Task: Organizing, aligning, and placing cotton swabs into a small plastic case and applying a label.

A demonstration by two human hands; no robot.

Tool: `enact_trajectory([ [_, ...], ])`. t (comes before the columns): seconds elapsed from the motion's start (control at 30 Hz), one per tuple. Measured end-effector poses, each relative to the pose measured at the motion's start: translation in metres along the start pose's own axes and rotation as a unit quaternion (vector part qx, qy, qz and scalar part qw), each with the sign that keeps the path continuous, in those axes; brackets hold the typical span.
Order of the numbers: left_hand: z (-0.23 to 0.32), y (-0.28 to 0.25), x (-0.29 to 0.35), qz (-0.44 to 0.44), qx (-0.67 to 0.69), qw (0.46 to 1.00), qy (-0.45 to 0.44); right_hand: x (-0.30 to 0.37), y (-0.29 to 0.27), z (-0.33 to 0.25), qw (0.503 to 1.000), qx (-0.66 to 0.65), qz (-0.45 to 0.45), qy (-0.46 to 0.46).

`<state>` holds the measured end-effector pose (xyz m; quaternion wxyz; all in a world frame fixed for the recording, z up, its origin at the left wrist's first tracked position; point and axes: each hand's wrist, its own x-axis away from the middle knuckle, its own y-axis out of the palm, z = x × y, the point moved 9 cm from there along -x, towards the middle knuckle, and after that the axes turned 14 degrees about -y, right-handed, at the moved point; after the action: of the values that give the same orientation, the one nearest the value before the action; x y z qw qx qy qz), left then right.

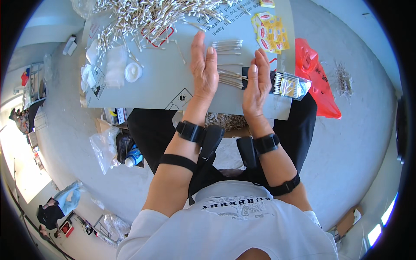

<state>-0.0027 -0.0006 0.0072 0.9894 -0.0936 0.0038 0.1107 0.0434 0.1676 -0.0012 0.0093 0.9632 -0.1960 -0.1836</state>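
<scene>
My left hand (pixel 204 71) is held on edge above the board, fingers straight and palm facing right. Opposite it, my right hand (pixel 256 89) has its fingers stretched out too. In the gap lies a small row of cotton swabs (pixel 231 79), its ends close to both palms; whether the palms touch them I cannot tell. Just beyond are several more swabs (pixel 227 44) laid side by side. A clear packet of swabs (pixel 294 86) with a yellow label and black part lies beside my right hand, which partly covers it.
A large heap of swabs (pixel 151 19) covers the board's (pixel 173 93) far left. Yellow cards (pixel 273 37) lie far right. A white round lid (pixel 133 72) sits beside clear plastic (pixel 115 67) at left. A red bag (pixel 318 82) hangs by the right edge; a swab-filled box (pixel 227 121) stands below.
</scene>
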Motion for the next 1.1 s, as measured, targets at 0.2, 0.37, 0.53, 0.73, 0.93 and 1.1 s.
enact_trajectory([
  [0.2,-0.001,0.016,-0.009,-0.018,0.028,0.999,-0.013,-0.040,0.018,0.007,0.994,0.062,-0.050,-0.075],
  [0.37,-0.010,0.020,-0.012,-0.064,0.171,0.982,-0.051,-0.065,0.014,0.019,0.987,0.101,-0.077,-0.099],
  [0.53,-0.008,0.018,-0.014,-0.039,0.123,0.991,-0.030,-0.051,0.027,0.029,0.995,-0.004,-0.094,-0.038],
  [0.73,0.002,0.007,-0.004,-0.073,0.038,0.997,0.000,-0.046,0.000,0.030,0.997,-0.066,-0.030,0.028],
  [0.93,0.024,0.020,0.057,-0.126,-0.364,0.911,0.149,-0.026,-0.035,0.026,0.997,0.001,-0.029,0.077],
  [1.1,0.007,0.019,0.089,-0.195,-0.483,0.850,0.076,-0.020,-0.036,0.003,0.990,0.113,-0.087,0.018],
])
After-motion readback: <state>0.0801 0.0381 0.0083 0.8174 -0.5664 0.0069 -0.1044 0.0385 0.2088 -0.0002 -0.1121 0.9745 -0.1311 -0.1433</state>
